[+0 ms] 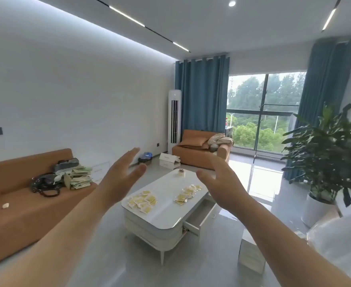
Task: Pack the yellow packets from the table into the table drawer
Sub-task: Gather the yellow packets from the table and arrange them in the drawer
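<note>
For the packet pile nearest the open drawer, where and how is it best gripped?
Probably from above, pinching the overlapped packets at the pile's loose edges: they lie flat and thin on the table, so no side offers purchase.

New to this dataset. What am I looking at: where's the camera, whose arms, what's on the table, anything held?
No robot here: a person wears one wide-angle camera on the head, so this single picture looks forward and down past their own arms. The left hand and right hand are raised, fingers straight, holding nothing. Beyond them stands a white table with two loose groups of yellow packets, one at its near end, the other by the right edge, plus a small object at the far end, too small to identify. Its drawer is pulled open on the right side; no packets show inside.
</note>
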The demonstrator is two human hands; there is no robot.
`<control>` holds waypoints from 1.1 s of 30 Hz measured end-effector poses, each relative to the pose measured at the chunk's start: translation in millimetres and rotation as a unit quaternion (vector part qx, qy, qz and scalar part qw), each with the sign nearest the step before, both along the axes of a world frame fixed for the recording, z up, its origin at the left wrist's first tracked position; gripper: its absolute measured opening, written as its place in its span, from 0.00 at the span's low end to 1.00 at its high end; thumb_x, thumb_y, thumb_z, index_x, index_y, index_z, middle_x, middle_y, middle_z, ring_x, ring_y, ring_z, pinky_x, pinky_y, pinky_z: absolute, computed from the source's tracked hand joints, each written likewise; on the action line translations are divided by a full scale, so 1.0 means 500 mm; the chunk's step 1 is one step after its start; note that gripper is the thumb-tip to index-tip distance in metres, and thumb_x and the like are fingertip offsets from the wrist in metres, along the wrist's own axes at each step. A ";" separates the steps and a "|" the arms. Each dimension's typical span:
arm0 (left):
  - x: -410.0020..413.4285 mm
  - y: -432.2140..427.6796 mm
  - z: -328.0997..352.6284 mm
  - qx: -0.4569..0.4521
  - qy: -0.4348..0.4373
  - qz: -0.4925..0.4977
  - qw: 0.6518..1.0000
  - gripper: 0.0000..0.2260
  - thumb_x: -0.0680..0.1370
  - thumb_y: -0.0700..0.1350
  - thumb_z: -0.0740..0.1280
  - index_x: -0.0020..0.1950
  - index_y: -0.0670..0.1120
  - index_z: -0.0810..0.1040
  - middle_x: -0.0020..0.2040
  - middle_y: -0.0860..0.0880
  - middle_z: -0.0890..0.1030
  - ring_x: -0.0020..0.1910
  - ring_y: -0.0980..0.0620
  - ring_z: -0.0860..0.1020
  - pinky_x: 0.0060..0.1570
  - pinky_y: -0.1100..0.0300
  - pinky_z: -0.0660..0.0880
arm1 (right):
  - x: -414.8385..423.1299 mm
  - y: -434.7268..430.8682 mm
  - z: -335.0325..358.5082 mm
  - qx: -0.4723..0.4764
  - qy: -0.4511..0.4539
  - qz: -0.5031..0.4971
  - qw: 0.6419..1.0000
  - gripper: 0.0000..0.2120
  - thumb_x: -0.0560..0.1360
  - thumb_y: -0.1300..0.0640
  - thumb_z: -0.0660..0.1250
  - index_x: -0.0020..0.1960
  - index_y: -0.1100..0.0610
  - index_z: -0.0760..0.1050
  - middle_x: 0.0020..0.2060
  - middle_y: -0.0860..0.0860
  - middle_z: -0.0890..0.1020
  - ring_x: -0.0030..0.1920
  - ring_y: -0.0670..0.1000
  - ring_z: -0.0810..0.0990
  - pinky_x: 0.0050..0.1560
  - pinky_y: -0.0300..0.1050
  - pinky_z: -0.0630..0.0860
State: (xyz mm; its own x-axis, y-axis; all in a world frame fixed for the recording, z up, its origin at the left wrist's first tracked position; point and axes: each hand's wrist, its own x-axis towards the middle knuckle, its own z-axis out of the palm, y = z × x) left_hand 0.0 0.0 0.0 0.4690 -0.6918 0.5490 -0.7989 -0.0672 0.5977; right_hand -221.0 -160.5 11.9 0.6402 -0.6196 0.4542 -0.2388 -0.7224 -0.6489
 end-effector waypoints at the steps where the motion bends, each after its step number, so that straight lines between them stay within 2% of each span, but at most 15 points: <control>1: 0.008 0.007 -0.009 0.005 0.007 0.011 1.000 0.50 0.64 0.80 0.51 0.79 0.53 0.59 0.74 0.60 0.61 0.73 0.60 0.59 0.70 0.61 0.54 | 0.018 0.002 -0.009 0.005 0.004 0.005 1.000 0.29 0.81 0.46 0.62 0.79 0.48 0.59 0.77 0.47 0.64 0.75 0.50 0.63 0.71 0.49 0.63; 3: 0.032 0.007 -0.033 0.026 0.008 0.026 0.999 0.48 0.65 0.78 0.51 0.78 0.52 0.59 0.77 0.57 0.62 0.75 0.57 0.60 0.71 0.59 0.55 | 0.042 -0.004 -0.022 0.003 0.014 0.009 1.000 0.28 0.81 0.45 0.61 0.79 0.48 0.59 0.77 0.46 0.63 0.75 0.49 0.63 0.71 0.48 0.62; 6: 0.103 0.006 -0.083 0.079 0.033 0.044 0.995 0.53 0.61 0.83 0.50 0.78 0.53 0.59 0.77 0.54 0.62 0.76 0.52 0.61 0.74 0.49 0.59 | 0.111 -0.015 -0.057 0.027 0.041 0.015 0.999 0.27 0.82 0.45 0.59 0.79 0.48 0.59 0.78 0.47 0.63 0.76 0.50 0.62 0.73 0.50 0.60; 12: 0.281 -0.024 -0.159 0.091 0.090 0.051 0.990 0.51 0.62 0.82 0.51 0.78 0.53 0.61 0.77 0.50 0.65 0.73 0.48 0.66 0.73 0.45 0.63 | 0.279 -0.059 -0.116 0.068 0.064 0.002 0.996 0.27 0.82 0.45 0.60 0.79 0.50 0.60 0.77 0.49 0.64 0.76 0.52 0.62 0.75 0.52 0.60; 16: 0.407 -0.066 -0.190 0.086 0.111 0.031 0.990 0.52 0.61 0.83 0.52 0.77 0.52 0.62 0.77 0.52 0.65 0.75 0.52 0.63 0.74 0.47 0.60 | 0.407 -0.083 -0.146 0.095 0.065 -0.010 0.993 0.27 0.81 0.45 0.60 0.78 0.50 0.61 0.77 0.49 0.64 0.76 0.52 0.62 0.74 0.52 0.61; 21: 0.537 -0.119 -0.197 0.087 0.123 0.020 0.988 0.56 0.59 0.84 0.51 0.77 0.50 0.64 0.76 0.50 0.66 0.75 0.51 0.64 0.74 0.49 0.60 | 0.544 -0.113 -0.172 0.119 0.086 -0.022 0.989 0.27 0.81 0.45 0.61 0.78 0.48 0.61 0.77 0.49 0.64 0.77 0.53 0.62 0.75 0.54 0.60; 26: 0.645 -0.179 -0.214 0.088 0.134 0.006 0.987 0.51 0.63 0.80 0.55 0.76 0.49 0.65 0.76 0.50 0.67 0.74 0.51 0.64 0.74 0.50 0.59 | 0.652 -0.159 -0.199 0.131 0.095 -0.025 0.986 0.27 0.80 0.45 0.62 0.78 0.48 0.62 0.76 0.49 0.67 0.75 0.53 0.65 0.74 0.55 0.63; 29: 0.699 -0.224 -0.234 0.084 0.150 0.010 0.985 0.46 0.65 0.74 0.55 0.76 0.48 0.66 0.76 0.49 0.67 0.74 0.51 0.65 0.74 0.49 0.60 | 0.712 -0.202 -0.220 0.147 0.093 -0.027 0.984 0.27 0.80 0.45 0.62 0.77 0.48 0.63 0.75 0.49 0.68 0.73 0.53 0.67 0.73 0.56 0.65; 33: 0.775 -0.301 -0.267 0.086 0.170 0.010 0.982 0.45 0.65 0.72 0.55 0.76 0.48 0.65 0.75 0.49 0.67 0.74 0.51 0.65 0.74 0.47 0.60 | 0.798 -0.287 -0.260 0.165 0.087 -0.031 0.982 0.27 0.80 0.44 0.62 0.77 0.48 0.63 0.75 0.50 0.68 0.74 0.53 0.66 0.73 0.54 0.65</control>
